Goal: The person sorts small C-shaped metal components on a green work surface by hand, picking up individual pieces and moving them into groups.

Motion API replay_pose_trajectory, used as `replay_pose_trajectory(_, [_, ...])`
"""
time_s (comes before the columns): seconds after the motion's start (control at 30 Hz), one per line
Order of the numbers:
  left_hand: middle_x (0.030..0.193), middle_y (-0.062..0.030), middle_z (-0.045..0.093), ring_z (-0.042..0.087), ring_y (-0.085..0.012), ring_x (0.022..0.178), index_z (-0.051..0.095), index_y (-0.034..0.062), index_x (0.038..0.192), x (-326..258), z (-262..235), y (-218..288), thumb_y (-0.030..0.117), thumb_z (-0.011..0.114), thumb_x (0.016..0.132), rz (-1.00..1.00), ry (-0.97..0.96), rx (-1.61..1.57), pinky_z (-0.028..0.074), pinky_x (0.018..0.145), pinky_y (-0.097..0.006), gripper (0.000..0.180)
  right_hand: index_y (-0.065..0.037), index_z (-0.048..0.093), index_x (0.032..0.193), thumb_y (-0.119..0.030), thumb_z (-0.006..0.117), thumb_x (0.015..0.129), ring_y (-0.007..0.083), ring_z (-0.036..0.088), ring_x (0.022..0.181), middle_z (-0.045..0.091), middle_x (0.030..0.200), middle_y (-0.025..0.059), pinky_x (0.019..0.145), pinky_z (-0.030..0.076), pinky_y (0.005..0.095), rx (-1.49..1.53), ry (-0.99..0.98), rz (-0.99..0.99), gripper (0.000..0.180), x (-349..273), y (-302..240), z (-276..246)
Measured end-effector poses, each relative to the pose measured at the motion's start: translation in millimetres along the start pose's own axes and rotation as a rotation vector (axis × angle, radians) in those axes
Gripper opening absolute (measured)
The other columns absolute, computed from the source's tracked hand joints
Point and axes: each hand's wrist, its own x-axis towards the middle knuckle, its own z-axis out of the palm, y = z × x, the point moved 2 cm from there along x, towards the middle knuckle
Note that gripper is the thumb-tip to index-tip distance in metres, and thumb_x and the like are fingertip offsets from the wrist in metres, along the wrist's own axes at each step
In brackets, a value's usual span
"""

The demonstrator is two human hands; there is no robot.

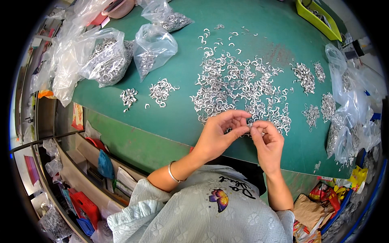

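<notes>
Close to the table's near edge, my left hand (220,133) and my right hand (269,142) meet fingertip to fingertip. Between them they pinch a small silver metal piece (249,125), mostly covered by the fingers, so its exact shape cannot be made out. Just beyond the hands spreads a wide heap of small curved silver metal pieces (231,83), many of them C-shaped. To the left lie two smaller piles of similar pieces, a larger pile (161,91) and a little pile (129,97), with a single loose piece (147,106) between them.
The green tabletop (182,121) carries clear bags of metal parts (107,60) at the far left and more bags (350,125) at the right edge. Several small piles (304,77) lie right of the heap. A yellow-green tray (320,18) stands far right. Shelves (81,162) flank the lower left.
</notes>
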Motion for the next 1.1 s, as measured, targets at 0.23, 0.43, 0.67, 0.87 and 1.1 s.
replay_pose_trajectory(0.23, [0.101, -0.0084, 0.058, 0.057, -0.0127, 0.091, 0.061, -0.0033, 0.107, -0.7, -1.9, -2.7, -0.006, 0.061, 0.083, 0.071, -0.050, 0.151, 0.048, 0.078, -0.025, 0.025, 0.001, 0.060, 0.103, 0.003, 0.055, 0.089, -0.0016, 0.040, 0.063, 0.050, 0.074, -0.0062, 0.052, 0.029, 0.0148, 0.069, -0.027, 0.057, 0.015, -1.5, -3.8, 0.1])
replay_pose_trajectory(0.43, [0.098, -0.0077, 0.058, 0.057, -0.0131, 0.087, 0.063, -0.0016, 0.106, -2.7, -0.1, -4.4, -0.009, 0.062, 0.079, 0.208, 0.000, 0.288, 0.047, 0.076, -0.025, 0.027, 0.000, 0.060, 0.105, -0.001, 0.055, 0.091, -0.0020, 0.038, 0.059, 0.055, 0.075, -0.0044, 0.048, 0.026, 0.0154, 0.123, -0.053, 0.104, 0.015, -0.7, 0.6, -3.6])
replay_pose_trajectory(0.67, [0.095, -0.0067, 0.058, 0.056, -0.0128, 0.086, 0.059, -0.0011, 0.111, -4.3, 2.6, 0.3, -0.010, 0.062, 0.079, 0.298, 0.043, 0.357, 0.046, 0.077, -0.025, 0.033, 0.001, 0.060, 0.103, -0.008, 0.053, 0.093, 0.0004, 0.033, 0.052, 0.048, 0.065, -0.0044, 0.044, 0.023, 0.0181, 0.302, -0.111, 0.164, 0.015, -0.2, 2.7, -6.2])
replay_pose_trajectory(0.87, [0.091, -0.0054, 0.056, 0.058, -0.0135, 0.089, 0.053, -0.0016, 0.118, -2.6, 0.0, -6.0, -0.010, 0.062, 0.080, 0.251, 0.005, 0.247, 0.047, 0.080, -0.027, 0.039, 0.000, 0.058, 0.099, -0.009, 0.050, 0.094, 0.0039, 0.031, 0.049, 0.039, 0.059, -0.0046, 0.045, 0.025, 0.0203, 0.610, -0.138, 0.359, 0.013, 1.1, 1.5, -5.2])
replay_pose_trajectory(1.1, [0.095, -0.0081, 0.054, 0.059, -0.0173, 0.092, 0.055, -0.0038, 0.112, -4.2, 5.3, -2.6, -0.014, 0.058, 0.081, 0.273, 0.015, 0.082, 0.050, 0.083, -0.030, 0.033, 0.001, 0.058, 0.097, -0.009, 0.051, 0.094, 0.0029, 0.033, 0.050, 0.043, 0.060, -0.0048, 0.046, 0.025, 0.0194, 0.397, -0.048, 0.192, 0.012, 3.2, -0.3, -6.9])
